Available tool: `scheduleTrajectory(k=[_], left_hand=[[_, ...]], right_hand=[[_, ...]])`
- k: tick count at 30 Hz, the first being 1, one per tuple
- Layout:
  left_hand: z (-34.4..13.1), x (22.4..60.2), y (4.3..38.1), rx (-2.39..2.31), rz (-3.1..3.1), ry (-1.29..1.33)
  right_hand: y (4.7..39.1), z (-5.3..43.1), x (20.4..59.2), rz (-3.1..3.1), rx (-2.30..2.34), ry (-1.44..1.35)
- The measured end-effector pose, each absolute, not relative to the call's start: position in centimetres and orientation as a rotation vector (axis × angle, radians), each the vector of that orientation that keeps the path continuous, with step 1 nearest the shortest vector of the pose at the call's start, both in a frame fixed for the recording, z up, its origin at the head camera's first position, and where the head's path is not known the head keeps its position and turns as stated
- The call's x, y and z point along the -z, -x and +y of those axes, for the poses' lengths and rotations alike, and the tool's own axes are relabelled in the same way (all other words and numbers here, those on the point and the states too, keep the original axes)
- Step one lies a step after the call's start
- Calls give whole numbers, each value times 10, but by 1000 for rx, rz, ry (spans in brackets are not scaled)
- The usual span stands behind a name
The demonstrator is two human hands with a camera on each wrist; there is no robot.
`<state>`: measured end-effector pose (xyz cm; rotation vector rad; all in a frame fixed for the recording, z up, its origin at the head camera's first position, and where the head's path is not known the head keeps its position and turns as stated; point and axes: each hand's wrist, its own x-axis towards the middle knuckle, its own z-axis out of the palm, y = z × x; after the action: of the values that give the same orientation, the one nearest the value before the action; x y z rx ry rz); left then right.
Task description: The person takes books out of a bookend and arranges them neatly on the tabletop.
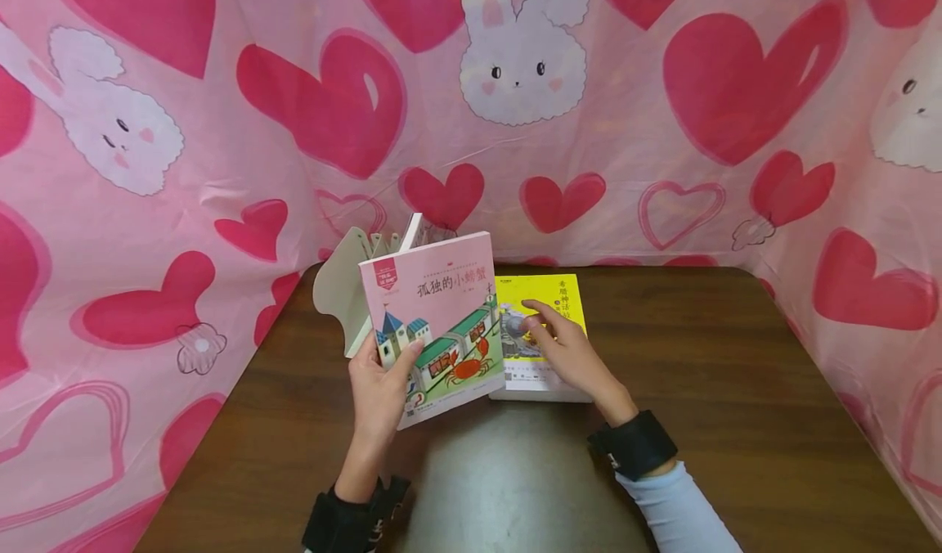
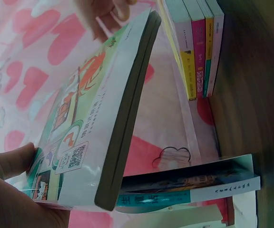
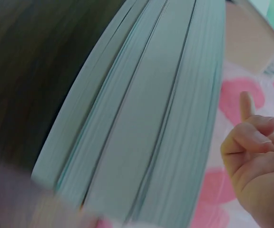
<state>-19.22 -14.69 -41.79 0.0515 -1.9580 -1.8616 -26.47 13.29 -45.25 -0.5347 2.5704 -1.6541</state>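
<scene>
My left hand (image 1: 377, 393) grips the lower left corner of a pink paperback book (image 1: 449, 312), thumb across the front cover, which bears a red crab and a long green-roofed building. The book is held up and tilted above the table. My right hand (image 1: 574, 358) hovers over a yellow-covered book (image 1: 540, 291), its index finger extended, the other fingers loosely bent, and nothing held. That yellow book lies on top of a stack, whose spines (image 2: 201, 61) show in the left wrist view and whose page edges (image 3: 149, 118) fill the right wrist view.
Behind the pink book stands a pale cream book rack (image 1: 342, 279), partly hidden. One upright book (image 1: 414, 230) leans in it; its blue and white spine (image 2: 222, 189) shows in the left wrist view. Pink heart-and-rabbit cloth (image 1: 625, 209) surrounds the dark wooden table (image 1: 706, 389).
</scene>
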Motion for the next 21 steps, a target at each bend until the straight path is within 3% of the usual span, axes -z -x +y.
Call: scheduleTrajectory(k=[21], left_hand=[[-141,417,197,1978,-1952,-60]], right_hand=[[252,92,455,2274,1850,773]])
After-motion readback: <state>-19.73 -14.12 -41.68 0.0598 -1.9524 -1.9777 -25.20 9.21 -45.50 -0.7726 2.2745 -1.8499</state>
